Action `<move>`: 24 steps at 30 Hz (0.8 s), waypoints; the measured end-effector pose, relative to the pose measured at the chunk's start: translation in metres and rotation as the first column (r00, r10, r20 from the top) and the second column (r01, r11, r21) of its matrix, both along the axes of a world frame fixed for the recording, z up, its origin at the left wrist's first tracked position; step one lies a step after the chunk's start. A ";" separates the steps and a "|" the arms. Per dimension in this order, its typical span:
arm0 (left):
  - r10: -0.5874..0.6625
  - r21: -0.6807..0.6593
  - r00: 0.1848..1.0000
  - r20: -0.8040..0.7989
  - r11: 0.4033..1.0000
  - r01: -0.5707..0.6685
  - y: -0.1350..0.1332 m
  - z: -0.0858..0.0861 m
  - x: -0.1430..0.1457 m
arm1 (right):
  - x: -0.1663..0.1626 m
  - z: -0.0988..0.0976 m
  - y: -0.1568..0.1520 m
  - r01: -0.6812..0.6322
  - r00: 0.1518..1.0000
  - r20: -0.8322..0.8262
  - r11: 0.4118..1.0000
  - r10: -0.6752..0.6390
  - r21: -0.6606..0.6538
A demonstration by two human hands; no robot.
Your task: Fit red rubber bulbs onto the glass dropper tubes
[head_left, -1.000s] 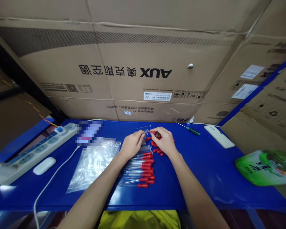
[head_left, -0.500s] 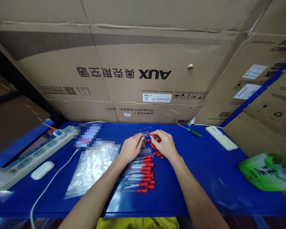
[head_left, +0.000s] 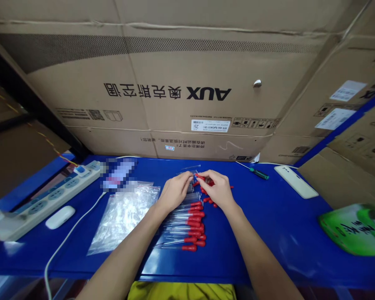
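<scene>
My right hand (head_left: 217, 187) pinches a red rubber dropper bulb (head_left: 200, 176) between thumb and fingertips. Close by on the left, my left hand (head_left: 176, 189) has its fingers closed on a thin glass tube, mostly hidden by the fingers. Beneath and beside my hands lie bare glass tubes (head_left: 192, 197). Loose red bulbs (head_left: 210, 200) are scattered under my right hand. Nearer my body, several glass droppers (head_left: 189, 240) with red bulbs fitted lie in a row, their bulbs to the right.
Clear plastic bags (head_left: 125, 216) lie left of the droppers. Farther left are a power strip (head_left: 56, 200), a white earbud case (head_left: 60, 217) and a cable. A screwdriver (head_left: 258, 173), a pale phone (head_left: 295, 181) and a green packet (head_left: 356, 229) are on the right. Cardboard boxes (head_left: 175, 62) stand behind.
The whole view has shifted slightly to the right and my hands stay close together over the tubes. The red bulb remains in my right fingertips, near the left hand's fingers.
</scene>
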State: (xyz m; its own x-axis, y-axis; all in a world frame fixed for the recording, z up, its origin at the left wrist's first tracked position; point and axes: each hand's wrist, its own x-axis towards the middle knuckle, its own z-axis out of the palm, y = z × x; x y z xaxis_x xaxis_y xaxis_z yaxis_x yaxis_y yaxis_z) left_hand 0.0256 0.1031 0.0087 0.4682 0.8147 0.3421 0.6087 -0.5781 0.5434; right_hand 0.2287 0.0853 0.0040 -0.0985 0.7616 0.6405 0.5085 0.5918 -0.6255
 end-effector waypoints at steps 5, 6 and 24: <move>-0.034 -0.018 0.999 0.040 0.999 0.035 -0.001 0.002 0.003 | -0.004 0.002 -0.003 0.016 0.998 -0.063 1.000 -0.015 0.020; -0.039 -0.019 0.998 0.045 0.999 0.040 -0.001 0.002 0.004 | -0.004 0.002 -0.003 0.020 0.998 -0.067 1.000 -0.018 0.024; -0.026 -0.030 0.999 0.046 0.999 0.027 -0.003 -0.002 0.001 | -0.005 -0.006 -0.003 0.050 0.998 0.024 0.995 -0.052 0.088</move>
State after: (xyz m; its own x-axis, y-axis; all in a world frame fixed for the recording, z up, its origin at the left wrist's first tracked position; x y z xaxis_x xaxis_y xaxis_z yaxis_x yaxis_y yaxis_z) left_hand 0.0269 0.1001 0.0068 0.4740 0.8128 0.3385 0.5676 -0.5760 0.5883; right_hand 0.2236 0.0824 -0.0018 -0.0785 0.7072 0.7026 0.5551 0.6164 -0.5584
